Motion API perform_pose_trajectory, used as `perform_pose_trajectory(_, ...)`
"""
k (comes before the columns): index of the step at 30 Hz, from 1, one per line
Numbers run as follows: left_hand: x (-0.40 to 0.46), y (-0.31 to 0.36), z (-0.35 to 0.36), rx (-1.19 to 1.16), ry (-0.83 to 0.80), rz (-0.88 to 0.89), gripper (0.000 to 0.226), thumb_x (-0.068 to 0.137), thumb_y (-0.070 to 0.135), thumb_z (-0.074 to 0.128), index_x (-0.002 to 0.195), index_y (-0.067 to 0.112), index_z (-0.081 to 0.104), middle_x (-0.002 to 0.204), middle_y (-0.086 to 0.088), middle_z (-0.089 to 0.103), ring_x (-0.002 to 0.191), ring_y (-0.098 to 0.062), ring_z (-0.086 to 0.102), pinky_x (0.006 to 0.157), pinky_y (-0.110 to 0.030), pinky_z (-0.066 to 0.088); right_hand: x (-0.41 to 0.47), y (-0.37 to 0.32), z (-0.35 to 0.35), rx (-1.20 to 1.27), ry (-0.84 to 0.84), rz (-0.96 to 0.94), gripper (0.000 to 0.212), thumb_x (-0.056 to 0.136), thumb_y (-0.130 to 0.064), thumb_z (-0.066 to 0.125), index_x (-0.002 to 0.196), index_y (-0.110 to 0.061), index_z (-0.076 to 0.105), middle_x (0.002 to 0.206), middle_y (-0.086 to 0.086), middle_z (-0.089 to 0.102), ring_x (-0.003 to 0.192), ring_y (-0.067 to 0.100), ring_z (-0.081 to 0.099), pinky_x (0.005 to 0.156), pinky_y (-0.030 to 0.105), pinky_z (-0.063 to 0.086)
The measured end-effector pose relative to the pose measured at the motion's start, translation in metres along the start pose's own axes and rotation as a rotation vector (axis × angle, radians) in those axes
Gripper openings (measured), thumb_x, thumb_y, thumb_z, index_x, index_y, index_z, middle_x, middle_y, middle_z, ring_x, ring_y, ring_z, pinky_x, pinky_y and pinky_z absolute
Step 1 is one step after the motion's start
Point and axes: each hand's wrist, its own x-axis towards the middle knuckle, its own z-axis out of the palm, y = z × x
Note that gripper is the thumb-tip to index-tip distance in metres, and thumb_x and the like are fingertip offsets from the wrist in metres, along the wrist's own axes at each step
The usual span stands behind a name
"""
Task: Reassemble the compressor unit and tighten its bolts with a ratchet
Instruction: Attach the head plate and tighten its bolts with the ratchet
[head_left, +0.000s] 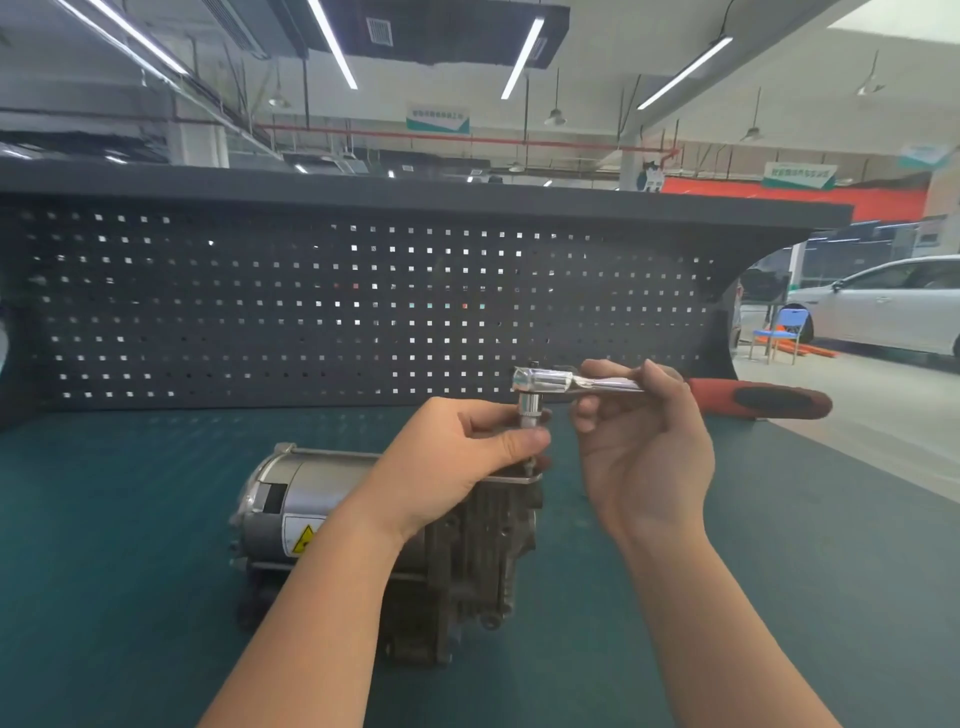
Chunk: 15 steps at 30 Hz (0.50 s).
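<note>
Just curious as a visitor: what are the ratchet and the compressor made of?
Ratchet: its head and shaft look like polished chromed steel, mirror-bright; the handle seems red-and-black rubber or plastic, matte. Compressor unit: probably cast metal, dull grey and ribbed, with a smoother cylindrical end.

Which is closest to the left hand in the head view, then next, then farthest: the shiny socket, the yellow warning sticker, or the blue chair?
1. Socket: pinched in the left hand itself.
2. Yellow warning sticker: on the compressor, below-left.
3. Blue chair: far right, beside the white car.
</note>
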Motion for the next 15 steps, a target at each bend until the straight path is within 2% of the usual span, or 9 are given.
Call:
perform_pose_trajectory(4, 0.001, -0.001, 0.001, 0.036, 0.012, -0.002, 0.049, 0.070, 0.066, 0.059, 0.090, 0.026, 0.078, 0.088, 0.001, 0.078, 0.088, -0.010, 0.073, 0.090, -0.034, 0.051, 0.001, -0.002, -0.003, -0.010, 0.030, 0.007, 0.023, 0.096, -0.006, 0.041, 0.075, -0.014, 0.048, 0.074, 0.017, 0.070, 0.048, 0.022, 0.054, 0.047, 0.022, 0.043)
perform_pose_trajectory(8, 0.001, 0.001, 0.003, 0.023, -0.007, 0.033, 0.026, 0.072, 0.052, 0.065, 0.091, 0.040, 0.078, 0.091, 0.006, 0.077, 0.093, -0.005, 0.071, 0.082, -0.017, 0.051, -0.001, -0.003, -0.004, -0.058, -0.039, -0.046, 0.031, 0.095, -0.006, 0.041, 0.068, -0.017, 0.051, 0.074, 0.017, 0.069, 0.050, 0.023, 0.054, 0.048, 0.024, 0.043)
perform_pose_trajectory(9, 0.000, 0.001, 0.003, 0.019, -0.008, 0.037, 0.023, 0.072, 0.050, 0.066, 0.090, 0.042, 0.077, 0.091, 0.006, 0.077, 0.093, -0.004, 0.071, 0.082, -0.017, 0.051, -0.001, -0.004, -0.003, -0.082, -0.079, -0.061, 0.033, 0.095, -0.006, 0.041, 0.065, -0.018, 0.052, 0.074, 0.017, 0.069, 0.050, 0.023, 0.054, 0.049, 0.024, 0.043)
perform_pose_trajectory(12, 0.001, 0.000, 0.002, -0.014, -0.011, 0.045, 0.026, 0.072, 0.045, 0.067, 0.093, 0.034, 0.078, 0.093, 0.004, 0.077, 0.094, -0.007, 0.072, 0.081, -0.018, 0.052, 0.001, -0.008, 0.001, -0.154, -0.169, -0.079, 0.027, 0.094, -0.006, 0.042, 0.069, -0.016, 0.047, 0.072, 0.016, 0.070, 0.049, 0.023, 0.054, 0.050, 0.024, 0.043)
perform_pose_trajectory(15, 0.000, 0.001, 0.002, -0.038, -0.013, 0.037, 0.022, 0.074, 0.039, 0.068, 0.090, 0.029, 0.078, 0.090, 0.002, 0.078, 0.085, -0.005, 0.072, 0.072, -0.014, 0.053, 0.004, -0.014, 0.005, -0.177, -0.159, 0.039, 0.022, 0.095, -0.008, 0.043, 0.074, -0.013, 0.048, 0.074, 0.016, 0.071, 0.049, 0.023, 0.055, 0.050, 0.024, 0.046)
